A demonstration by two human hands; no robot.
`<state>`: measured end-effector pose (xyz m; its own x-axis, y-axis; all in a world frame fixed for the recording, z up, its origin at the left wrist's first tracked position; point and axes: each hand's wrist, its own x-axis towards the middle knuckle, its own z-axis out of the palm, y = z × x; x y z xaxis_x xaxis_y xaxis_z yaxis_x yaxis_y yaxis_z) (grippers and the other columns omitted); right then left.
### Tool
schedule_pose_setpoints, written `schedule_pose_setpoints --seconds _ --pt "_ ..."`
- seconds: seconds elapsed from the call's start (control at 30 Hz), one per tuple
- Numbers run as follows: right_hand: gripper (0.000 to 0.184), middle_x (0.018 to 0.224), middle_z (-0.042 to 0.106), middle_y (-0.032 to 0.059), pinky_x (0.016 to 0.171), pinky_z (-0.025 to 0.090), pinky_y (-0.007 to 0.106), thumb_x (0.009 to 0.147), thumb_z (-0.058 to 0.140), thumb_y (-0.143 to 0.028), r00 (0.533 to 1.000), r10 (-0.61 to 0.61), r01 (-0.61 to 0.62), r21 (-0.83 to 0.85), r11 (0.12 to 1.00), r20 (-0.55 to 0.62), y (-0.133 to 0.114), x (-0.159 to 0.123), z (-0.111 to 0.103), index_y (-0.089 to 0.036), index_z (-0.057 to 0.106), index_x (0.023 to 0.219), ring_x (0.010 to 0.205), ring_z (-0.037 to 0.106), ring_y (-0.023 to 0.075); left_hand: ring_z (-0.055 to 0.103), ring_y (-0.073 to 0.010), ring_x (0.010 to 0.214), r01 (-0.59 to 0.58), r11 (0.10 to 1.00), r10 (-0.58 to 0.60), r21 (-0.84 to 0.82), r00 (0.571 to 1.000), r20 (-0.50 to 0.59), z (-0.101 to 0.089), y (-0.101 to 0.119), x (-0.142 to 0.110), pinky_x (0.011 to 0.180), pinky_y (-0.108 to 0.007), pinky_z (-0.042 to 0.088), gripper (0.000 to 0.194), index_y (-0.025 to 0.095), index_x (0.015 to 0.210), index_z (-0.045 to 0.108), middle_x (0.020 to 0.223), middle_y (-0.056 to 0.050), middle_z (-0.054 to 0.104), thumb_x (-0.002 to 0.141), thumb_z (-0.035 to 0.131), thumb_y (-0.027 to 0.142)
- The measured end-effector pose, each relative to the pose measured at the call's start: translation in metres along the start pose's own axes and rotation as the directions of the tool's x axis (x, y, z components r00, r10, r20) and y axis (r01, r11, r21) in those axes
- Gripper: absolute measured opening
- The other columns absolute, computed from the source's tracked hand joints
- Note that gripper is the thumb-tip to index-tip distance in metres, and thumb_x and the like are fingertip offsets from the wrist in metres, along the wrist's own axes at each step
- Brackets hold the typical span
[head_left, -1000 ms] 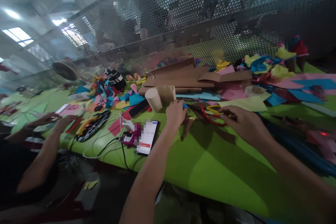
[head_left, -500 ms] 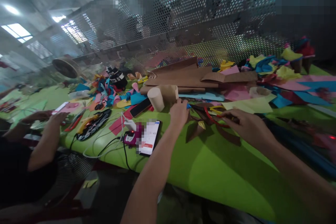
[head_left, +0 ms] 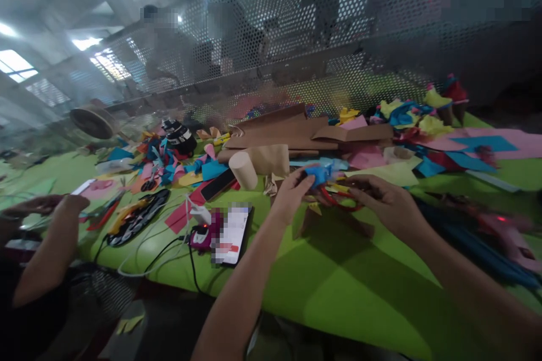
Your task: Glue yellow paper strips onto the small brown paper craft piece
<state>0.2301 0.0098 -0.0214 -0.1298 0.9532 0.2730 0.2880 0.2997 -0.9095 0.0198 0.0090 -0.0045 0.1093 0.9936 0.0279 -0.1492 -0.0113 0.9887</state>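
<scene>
My left hand [head_left: 289, 196] is raised a little off the green table [head_left: 347, 282] with its fingers pinched on a small blue paper piece [head_left: 318, 173]. My right hand [head_left: 383, 203] rests just to its right, fingers curled over red-handled scissors [head_left: 336, 201] that lie among brown paper scraps [head_left: 313, 220]. A yellow-handled pair lies right beside the red one. Both forearms reach in from the bottom edge.
A brown paper roll [head_left: 254, 163] and brown sheets [head_left: 296, 127] lie behind my hands. A phone [head_left: 232, 227], a charger and cables sit at left. Coloured paper scraps cover the back and right. Another person's arms [head_left: 46, 242] work at far left. A perforated metal screen [head_left: 339, 22] backs the table.
My left hand has lifted from beside the paper roll and now holds up the blue piece. My right hand stays on the red scissors. The view shifted slightly.
</scene>
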Motion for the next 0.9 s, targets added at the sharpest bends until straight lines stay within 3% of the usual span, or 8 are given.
schedule_pose_setpoints --seconds 0.17,0.33,0.47,0.6,0.73,0.8,0.9 --pt "0.049 0.089 0.077 0.0064 0.07 0.056 0.035 0.071 0.076 -0.062 0.997 0.07 -0.075 0.243 0.967 0.03 -0.008 0.001 0.002 -0.023 0.069 0.099 0.08 0.07 0.0239 0.066 -0.0159 0.088 0.114 0.982 -0.092 -0.148 0.985 0.147 0.013 -0.005 -0.008 0.072 -0.025 0.053 0.052 0.023 0.122 0.068 0.12 -0.007 0.068 0.075 0.078 0.043" --pt "0.037 0.09 0.077 0.0057 0.077 0.055 0.039 0.076 0.073 -0.057 0.999 0.02 -0.016 0.133 0.991 -0.03 -0.008 -0.001 0.0 -0.023 0.074 0.091 0.084 0.07 0.0259 0.063 -0.0146 0.088 0.148 0.979 -0.122 -0.137 0.976 0.18 0.014 0.0 -0.013 0.073 -0.024 0.049 0.047 0.022 0.119 0.069 0.117 -0.007 0.068 0.076 0.077 0.039" --pt "0.032 0.088 0.078 0.0052 0.074 0.054 0.039 0.081 0.067 -0.052 1.0 -0.02 0.021 0.016 1.0 -0.022 -0.005 -0.003 0.001 -0.024 0.078 0.091 0.082 0.069 0.0272 0.06 -0.0129 0.084 0.127 0.989 -0.11 -0.079 0.975 0.194 0.016 0.003 -0.014 0.07 -0.022 0.046 0.044 0.02 0.116 0.069 0.115 -0.007 0.067 0.078 0.074 0.043" --pt "0.033 0.083 0.077 0.0046 0.071 0.053 0.038 0.079 0.067 -0.056 0.999 0.007 -0.005 0.055 0.998 -0.038 -0.006 -0.002 -0.001 -0.025 0.078 0.083 0.079 0.068 0.026 0.059 -0.013 0.082 0.129 0.991 -0.131 0.026 0.984 0.123 0.017 -0.003 -0.013 0.073 -0.023 0.045 0.034 0.02 0.11 0.07 0.104 -0.005 0.069 0.08 0.068 0.036" --pt "0.035 0.076 0.074 0.0037 0.07 0.052 0.037 0.07 0.075 -0.061 0.996 0.076 -0.07 0.117 0.991 -0.044 -0.015 0.0 -0.005 -0.026 0.077 0.075 0.075 0.065 0.0249 0.059 -0.0135 0.077 0.152 0.98 -0.169 0.131 0.978 0.124 0.019 -0.005 -0.014 0.073 -0.025 0.046 0.025 0.023 0.105 0.069 0.096 -0.001 0.069 0.084 0.057 0.028" --pt "0.038 0.072 0.073 0.0039 0.067 0.05 0.036 0.064 0.08 -0.061 0.99 0.137 -0.134 0.142 0.981 -0.017 -0.018 0.001 -0.007 -0.025 0.077 0.071 0.071 0.062 0.0233 0.062 -0.0161 0.084 0.12 0.979 -0.145 0.165 0.978 0.148 0.023 -0.004 -0.015 0.081 -0.029 0.05 0.023 0.022 0.103 0.068 0.098 -0.003 0.07 0.086 0.054 0.027" --pt "0.044 0.063 0.068 0.0035 0.058 0.047 0.032 0.048 0.088 -0.06 0.972 0.236 -0.228 0.197 0.953 -0.016 -0.019 0.003 -0.013 -0.022 0.074 0.063 0.063 0.057 0.0195 0.064 -0.0228 0.105 -0.029 0.962 -0.02 0.271 0.984 0.178 0.032 -0.003 -0.018 0.099 -0.039 0.049 0.024 0.02 0.105 0.068 0.112 -0.007 0.07 0.087 0.051 0.021"
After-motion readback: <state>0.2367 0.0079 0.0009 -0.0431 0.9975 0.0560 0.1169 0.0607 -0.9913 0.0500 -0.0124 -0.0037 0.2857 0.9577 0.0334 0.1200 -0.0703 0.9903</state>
